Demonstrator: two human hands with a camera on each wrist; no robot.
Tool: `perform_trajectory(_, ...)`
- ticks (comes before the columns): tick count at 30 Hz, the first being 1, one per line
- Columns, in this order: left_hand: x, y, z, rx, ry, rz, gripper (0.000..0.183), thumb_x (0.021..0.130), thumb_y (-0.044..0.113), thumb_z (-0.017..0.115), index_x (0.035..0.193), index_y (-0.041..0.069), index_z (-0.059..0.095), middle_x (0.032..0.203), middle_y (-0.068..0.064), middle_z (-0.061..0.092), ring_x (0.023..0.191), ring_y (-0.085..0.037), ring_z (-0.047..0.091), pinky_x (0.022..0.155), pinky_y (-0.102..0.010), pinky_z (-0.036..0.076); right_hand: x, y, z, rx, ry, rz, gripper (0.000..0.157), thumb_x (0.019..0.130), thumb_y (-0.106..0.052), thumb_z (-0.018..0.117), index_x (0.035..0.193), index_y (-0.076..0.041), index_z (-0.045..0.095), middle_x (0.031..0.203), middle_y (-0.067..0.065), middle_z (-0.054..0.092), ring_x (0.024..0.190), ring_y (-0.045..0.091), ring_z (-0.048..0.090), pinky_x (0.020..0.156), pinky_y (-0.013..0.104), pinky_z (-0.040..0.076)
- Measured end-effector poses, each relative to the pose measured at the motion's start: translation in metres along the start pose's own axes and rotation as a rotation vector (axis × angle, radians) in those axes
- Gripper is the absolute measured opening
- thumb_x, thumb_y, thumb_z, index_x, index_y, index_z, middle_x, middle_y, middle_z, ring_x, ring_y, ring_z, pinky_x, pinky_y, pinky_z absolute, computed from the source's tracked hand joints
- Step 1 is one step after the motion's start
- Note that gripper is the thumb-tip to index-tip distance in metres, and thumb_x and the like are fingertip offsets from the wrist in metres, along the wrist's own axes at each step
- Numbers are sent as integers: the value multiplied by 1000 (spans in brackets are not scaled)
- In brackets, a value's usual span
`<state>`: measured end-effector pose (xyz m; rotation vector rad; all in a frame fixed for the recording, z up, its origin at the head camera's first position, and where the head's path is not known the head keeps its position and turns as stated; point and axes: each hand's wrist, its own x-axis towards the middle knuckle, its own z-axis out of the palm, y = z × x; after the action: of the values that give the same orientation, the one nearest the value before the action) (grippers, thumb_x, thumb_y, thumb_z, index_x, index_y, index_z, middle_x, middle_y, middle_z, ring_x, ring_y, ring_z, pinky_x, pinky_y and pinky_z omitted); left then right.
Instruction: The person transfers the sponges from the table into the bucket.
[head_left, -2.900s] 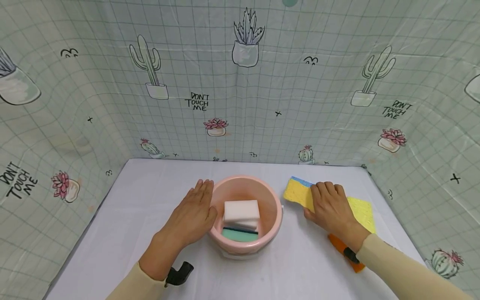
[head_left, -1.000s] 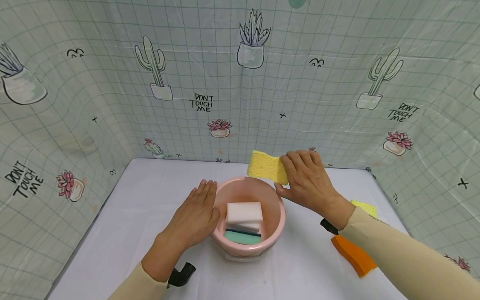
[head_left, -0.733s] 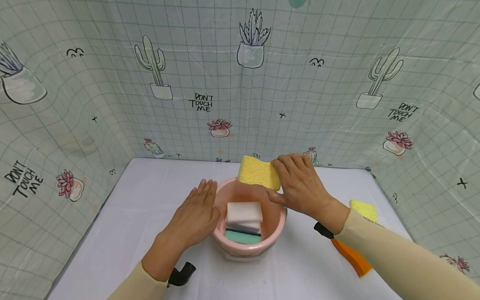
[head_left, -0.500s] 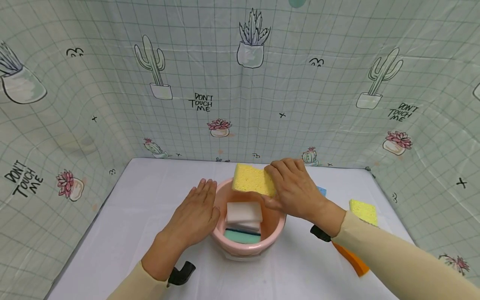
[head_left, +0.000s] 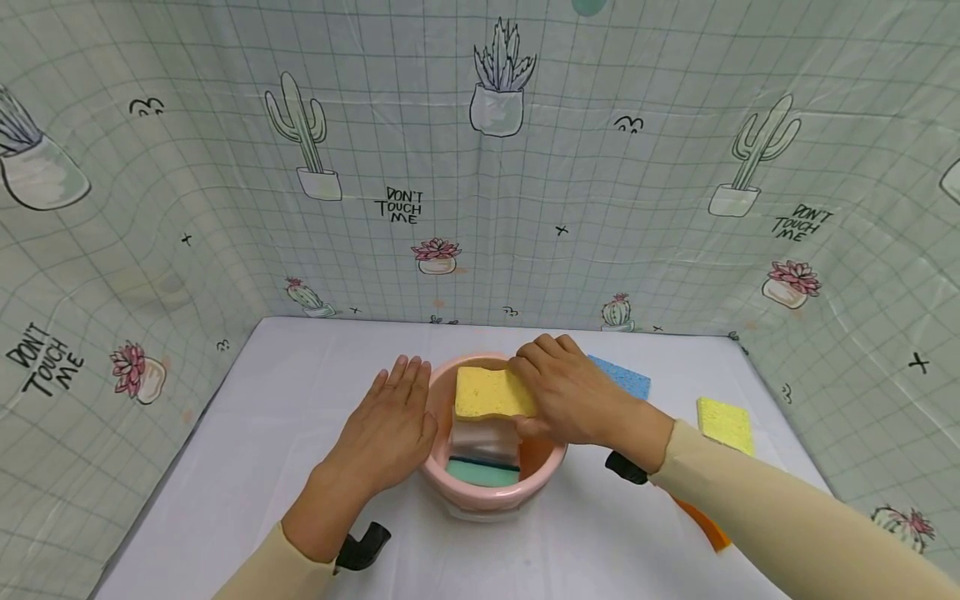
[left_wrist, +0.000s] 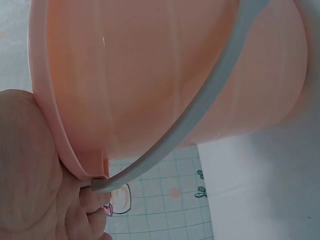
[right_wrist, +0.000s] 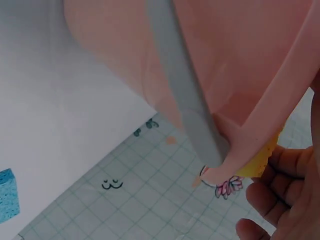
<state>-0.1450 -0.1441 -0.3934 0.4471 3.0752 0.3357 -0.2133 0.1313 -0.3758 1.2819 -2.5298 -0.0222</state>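
A pink bucket (head_left: 489,500) with a grey handle (left_wrist: 185,120) stands in the middle of the table. My left hand (head_left: 390,425) lies straight-fingered against its left rim. With my right hand (head_left: 566,392) I grip a yellow sponge (head_left: 491,393) by its right end, over the bucket's mouth. Beneath it in the bucket are a white sponge block (head_left: 483,439) and a green sponge (head_left: 482,473) with a dark edge. In the right wrist view, the rim partly hides the yellow sponge (right_wrist: 257,165) beside my curled fingers.
Right of the bucket lie a blue sponge (head_left: 621,377) and another yellow sponge (head_left: 726,423). An orange sponge (head_left: 705,523) is partly hidden under my right forearm. A grid-patterned cloth (head_left: 558,183) surrounds the white table (head_left: 285,400) at the back and sides.
My right hand has lifted the yellow sponge off the right side, carried it left and lowered it into the bucket's mouth. The blue sponge is now uncovered. My left hand has stayed at the rim.
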Motion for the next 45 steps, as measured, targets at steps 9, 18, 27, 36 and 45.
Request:
perform_trajectory(9,0,1,0,-17,-30,-19,67,111,32,38,165,-3,24,174,-20,23,164,-36,14,133,-53,16,6,-5,6,1,-95,-27,63,91,-56,70,133,-10,63,119,4,65,110,24,53,91,41,43)
perform_trajectory(18,-1,1,1,-27,-18,-6,67,111,32,38,165,-4,25,173,-21,25,164,-36,15,133,-53,17,10,-7,7,-41,-155,-59,64,92,-60,70,131,-9,67,123,5,69,109,24,51,89,39,42)
perform_trajectory(27,0,1,2,-26,-4,-2,67,110,32,41,164,-5,27,172,-21,27,163,-37,17,132,-54,19,15,-11,8,-58,-232,-52,63,89,-64,74,127,-13,74,123,1,71,110,23,52,89,38,42)
perform_trajectory(36,-1,1,2,-63,-4,3,65,110,29,39,164,-5,26,172,-22,26,163,-37,16,133,-53,18,15,-13,9,-81,-204,-68,60,90,-64,75,120,-12,75,112,1,71,103,22,52,83,37,40)
perform_trajectory(45,-1,1,3,-56,-2,-5,66,110,29,39,165,-5,25,173,-22,26,163,-37,16,133,-53,17,8,-9,9,-72,-64,-41,45,95,-53,72,113,-12,75,110,3,70,103,23,55,87,40,44)
